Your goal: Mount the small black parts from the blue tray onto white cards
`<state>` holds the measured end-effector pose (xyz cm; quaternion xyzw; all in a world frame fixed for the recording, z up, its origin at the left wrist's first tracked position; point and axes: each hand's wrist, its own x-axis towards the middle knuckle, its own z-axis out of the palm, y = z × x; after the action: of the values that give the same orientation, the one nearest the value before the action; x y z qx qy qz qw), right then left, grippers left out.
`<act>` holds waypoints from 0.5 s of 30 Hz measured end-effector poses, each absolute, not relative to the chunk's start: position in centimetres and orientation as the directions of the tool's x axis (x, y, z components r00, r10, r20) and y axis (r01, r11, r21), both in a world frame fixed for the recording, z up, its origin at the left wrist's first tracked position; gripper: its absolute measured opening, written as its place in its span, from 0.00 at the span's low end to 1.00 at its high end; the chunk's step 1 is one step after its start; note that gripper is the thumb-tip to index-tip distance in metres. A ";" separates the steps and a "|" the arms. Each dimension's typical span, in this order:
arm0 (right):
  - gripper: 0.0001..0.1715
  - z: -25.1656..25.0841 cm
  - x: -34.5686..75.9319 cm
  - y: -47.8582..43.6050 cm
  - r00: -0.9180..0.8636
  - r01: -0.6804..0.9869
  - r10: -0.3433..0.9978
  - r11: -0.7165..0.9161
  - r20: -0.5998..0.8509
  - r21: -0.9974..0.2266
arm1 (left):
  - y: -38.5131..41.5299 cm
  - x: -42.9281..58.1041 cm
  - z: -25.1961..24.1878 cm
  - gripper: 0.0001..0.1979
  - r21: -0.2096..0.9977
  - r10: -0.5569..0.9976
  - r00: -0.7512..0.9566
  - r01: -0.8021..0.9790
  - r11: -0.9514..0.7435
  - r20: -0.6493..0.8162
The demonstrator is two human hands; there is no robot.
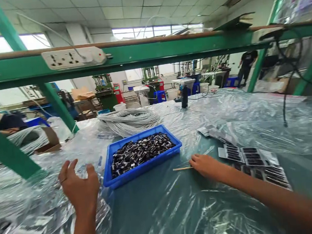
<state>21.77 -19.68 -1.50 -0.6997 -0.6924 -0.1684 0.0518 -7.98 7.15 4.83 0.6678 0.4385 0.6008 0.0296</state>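
My left hand (78, 187) hovers open, fingers apart, just left of a blue tray (108, 161) heaped with several small black parts (141, 151). It holds nothing. My right hand (205, 164) rests on the plastic-covered table right of the tray, fingers closed on the end of a thin wooden stick (182, 168) that lies flat and points left. Clear packets of black parts (248, 157) lie just right of that hand.
A coil of grey cable (129, 120) lies behind the tray, a dark bottle (184, 96) further back. A green frame bar (150, 52) with a power strip (74, 57) crosses overhead. A person (0, 121) sits at left. Silvery bags (24, 230) pile at front left.
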 end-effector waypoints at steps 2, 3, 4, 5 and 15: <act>0.15 -0.9 22.9 -20.1 0.022 0.987 0.968 -0.061 0.251 0.150 | 6.5 -7.3 4.9 0.18 0.561 0.626 -0.075 0.536 -0.631 0.776; 0.13 0.0 23.8 -20.1 0.103 0.984 0.972 -0.130 0.213 0.121 | 6.3 -7.0 4.9 0.17 0.558 0.628 -0.060 0.531 -0.638 0.776; 0.12 1.1 25.0 -19.8 0.210 0.969 0.961 -0.229 0.179 0.093 | 6.1 -6.7 4.8 0.16 0.556 0.633 -0.045 0.528 -0.642 0.773; 0.10 2.3 26.4 -19.5 0.346 0.931 0.926 -0.358 0.149 0.065 | 6.0 -6.5 4.7 0.15 0.556 0.640 -0.028 0.525 -0.644 0.768; 0.26 5.9 37.5 -20.4 0.692 0.719 0.710 -0.693 -0.133 0.043 | 6.2 -5.9 4.2 0.21 0.525 0.733 0.134 0.614 -0.589 0.666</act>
<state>37.53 -20.38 5.90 -0.9186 -0.3889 0.0530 -0.0460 -5.87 6.17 4.24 0.7506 0.4488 0.4810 0.0619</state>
